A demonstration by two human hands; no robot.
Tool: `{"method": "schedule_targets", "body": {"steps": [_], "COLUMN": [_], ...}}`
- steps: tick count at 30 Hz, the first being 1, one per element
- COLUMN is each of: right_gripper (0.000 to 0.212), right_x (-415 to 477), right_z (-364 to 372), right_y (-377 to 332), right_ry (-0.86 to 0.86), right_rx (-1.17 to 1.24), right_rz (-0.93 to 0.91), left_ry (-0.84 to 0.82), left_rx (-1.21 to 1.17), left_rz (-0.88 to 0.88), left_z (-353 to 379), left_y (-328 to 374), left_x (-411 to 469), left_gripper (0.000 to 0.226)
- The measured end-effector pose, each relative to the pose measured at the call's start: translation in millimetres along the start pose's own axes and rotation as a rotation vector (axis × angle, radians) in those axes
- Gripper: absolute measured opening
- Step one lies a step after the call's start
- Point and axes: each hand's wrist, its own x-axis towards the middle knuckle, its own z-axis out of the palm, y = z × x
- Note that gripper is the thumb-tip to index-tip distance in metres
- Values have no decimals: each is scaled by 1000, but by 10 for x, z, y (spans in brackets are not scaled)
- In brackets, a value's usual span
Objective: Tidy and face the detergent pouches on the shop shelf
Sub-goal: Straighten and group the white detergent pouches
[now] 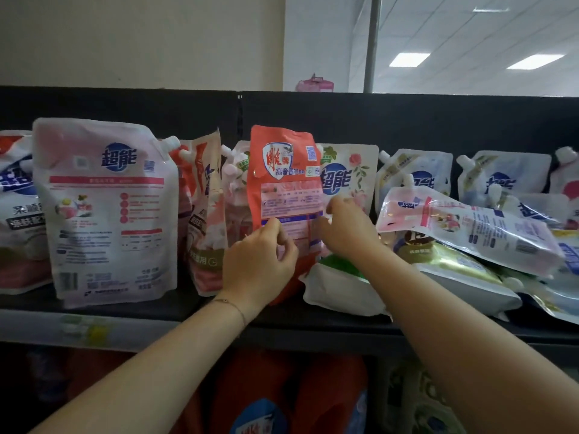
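An orange detergent pouch (286, 170) stands upright at the middle of the black shelf (313, 317), its back label facing me. My left hand (260, 261) pinches its lower left edge. My right hand (344, 227) grips its lower right edge. A large white pouch (106, 211) stands upright to the left, also back side out. Behind the orange pouch a white rose-print pouch (354, 173) stands facing front. To the right, a pink and clear pouch (463, 227) lies flat on top of a gold and white pouch (451, 270).
More pouches stand at the far left (18, 198) and along the back right (416, 173). A tilted pouch (205, 214) leans between the white and orange ones. A white and green pouch (338, 286) lies under my right wrist. Red pouches (260, 399) fill the shelf below.
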Motion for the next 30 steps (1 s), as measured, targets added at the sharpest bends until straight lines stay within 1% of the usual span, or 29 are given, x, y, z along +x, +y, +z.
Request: {"method": "schedule_targets", "body": {"steps": [1,2,3,4,6,7,9,11,13,15,17,18,19,20,22,23,25,27,30], "right_gripper": [49,67,78,83,86,85,71,53,46,41,38,40,43,44,38,35,33,37,44], "right_x": [-13,-4,-6,-3,-45,-99,-270,-427,-509,-536,-558,-570,-587,-602,-615,-623,-635,-652,-693], "right_z": [75,174,277,390,500,500,421,344,305,310,312,312,311,316,323,325,323,305,289], "right_y": [115,225,318,402,487,487,437,385,356,358,366,371,371,373,376,379,384,390,430], "right_ry": [-113,-224,-302,-336,-304,-255,-156,-60,-11,31,59,83,107,131,167,173,174,195,260], "right_rx": [-169,-282,-322,-316,-300,-304,-275,-153,-73,-48,-53,-51,-42,-29,36,76,127,130,147], "right_rz": [76,131,167,167,120,87,60,66,54,38,18,1,-12,-20,-18,-14,-8,-15,-88], "left_ry": [-42,-106,-185,-279,-476,-541,-605,-632,-683,-753,-808,-806,-780,-756,-730,-716,-706,-681,-630], "left_rx": [-1,-9,-28,-58,-134,-169,-215,-268,-301,-361,-456,-513,-554,-583,-623,-642,-650,-672,-728], "left_rz": [9,-1,-37,-103,-272,-340,-435,-510,-561,-667,-722,-742,-770,-805,-879,-918,-963,-971,-894], "left_z": [18,47,91,142,231,271,344,395,448,491,550,583,628,638,632,622,590,580,587], "left_y": [47,99,143,181,257,285,317,341,357,390,444,478,498,527,557,565,594,616,684], "left_x": [5,9,20,46,143,196,292,351,384,428,457,472,489,506,546,573,612,613,561], "left_gripper": [20,23,28,33,39,38,36,40,41,49,65,69,69,63,41,34,39,37,24]}}
